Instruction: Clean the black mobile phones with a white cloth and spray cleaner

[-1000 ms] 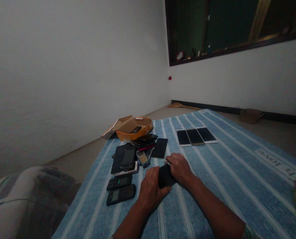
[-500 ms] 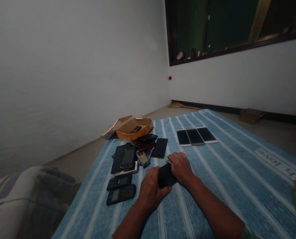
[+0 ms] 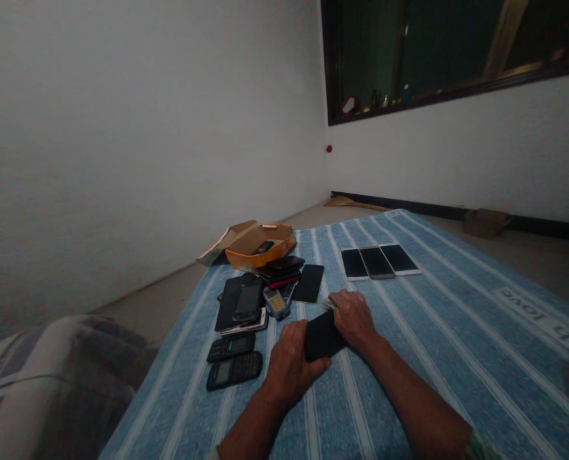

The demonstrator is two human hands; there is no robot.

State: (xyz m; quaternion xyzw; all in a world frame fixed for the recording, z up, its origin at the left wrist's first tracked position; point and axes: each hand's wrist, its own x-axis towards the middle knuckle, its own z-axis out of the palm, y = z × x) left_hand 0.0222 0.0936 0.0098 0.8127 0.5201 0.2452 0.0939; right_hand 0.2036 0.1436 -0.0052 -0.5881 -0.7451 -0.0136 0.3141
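Note:
My left hand (image 3: 291,364) and my right hand (image 3: 356,319) both grip a flat black phone-like object (image 3: 320,337), held just above the blue striped cloth (image 3: 437,332). The left hand's fingers curl round its near end. Closed over its far end, the right hand also shows something small and pale at its fingertips (image 3: 329,303) that I cannot make out. A heap of dark phones (image 3: 258,295) lies just beyond and to the left of my hands.
Two black keypad phones (image 3: 233,359) lie at the left. Three smartphones (image 3: 379,261) lie side by side farther back. An orange cardboard box (image 3: 260,246) with a phone in it sits at the cloth's far left corner. A grey bundle (image 3: 59,377) is at the lower left.
The hands and the black object have shifted slightly to the right and away from me; the grip looks the same.

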